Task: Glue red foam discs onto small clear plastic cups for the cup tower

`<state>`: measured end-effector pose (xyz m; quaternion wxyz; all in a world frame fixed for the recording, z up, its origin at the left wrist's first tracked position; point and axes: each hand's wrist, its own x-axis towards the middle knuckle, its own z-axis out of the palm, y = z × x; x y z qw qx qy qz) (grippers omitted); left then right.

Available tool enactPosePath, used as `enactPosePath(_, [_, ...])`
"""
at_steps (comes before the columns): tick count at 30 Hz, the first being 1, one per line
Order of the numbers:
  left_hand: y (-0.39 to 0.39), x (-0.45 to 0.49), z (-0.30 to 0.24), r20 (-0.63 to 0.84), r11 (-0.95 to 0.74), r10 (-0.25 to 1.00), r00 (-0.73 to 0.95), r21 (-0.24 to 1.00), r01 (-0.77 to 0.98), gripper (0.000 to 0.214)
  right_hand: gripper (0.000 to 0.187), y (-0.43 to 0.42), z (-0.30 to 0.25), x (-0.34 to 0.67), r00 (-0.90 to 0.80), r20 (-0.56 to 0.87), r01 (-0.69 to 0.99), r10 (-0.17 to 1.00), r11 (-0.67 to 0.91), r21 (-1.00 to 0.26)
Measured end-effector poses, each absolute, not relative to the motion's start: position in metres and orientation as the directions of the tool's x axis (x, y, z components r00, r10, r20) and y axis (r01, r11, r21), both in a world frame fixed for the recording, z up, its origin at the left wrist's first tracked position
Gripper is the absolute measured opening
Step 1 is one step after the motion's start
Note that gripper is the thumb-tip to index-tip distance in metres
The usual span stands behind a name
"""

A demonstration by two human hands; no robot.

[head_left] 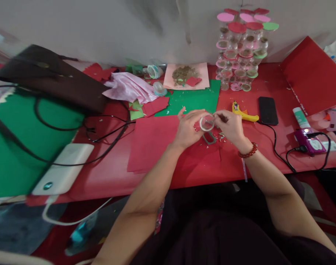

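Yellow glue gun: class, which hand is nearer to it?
Right. The right hand is just left of the yellow glue gun; the left hand is farther left, holding a clear cup.

No wording, brand or number is reading clearly anywhere on the red table (107, 176). At near left, a white box-shaped device (67, 165) is bearing a small teal oval mark (48, 186), its detail too small to make out. At right, a green-and-white tube (301, 117) is showing a blurred label, while a purple device (308, 137) beside it is carrying an illegible pale patch (315, 145).
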<state>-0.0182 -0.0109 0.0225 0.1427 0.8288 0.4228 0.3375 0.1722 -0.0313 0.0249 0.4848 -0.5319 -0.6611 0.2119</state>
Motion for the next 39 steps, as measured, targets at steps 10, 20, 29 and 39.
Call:
enactPosePath(10, [-0.005,-0.015,0.016,0.469,-0.526,0.838,0.278,0.560,0.640,0.035,0.041,-0.028,0.025,0.168,-0.066,0.173,0.189,0.983,0.182,-0.965])
enactPosePath(20, [-0.011,-0.020,0.023,0.403,-0.617,0.786,0.468,0.538,0.574,0.069,0.014,-0.032,0.027,0.173,0.006,0.464,0.527,0.886,0.392,-0.754])
enactPosePath(29, [-0.012,-0.021,0.025,0.418,-0.615,0.788,0.451,0.522,0.591,0.061,0.017,-0.031,0.025,0.172,0.004,0.501,0.503,0.865,0.431,-0.749])
enactPosePath(39, [-0.016,-0.011,0.018,0.575,-0.546,0.781,0.243,0.440,0.713,0.034,0.023,-0.029,0.023,0.167,0.101,0.294,0.374,0.950,0.237,-0.897])
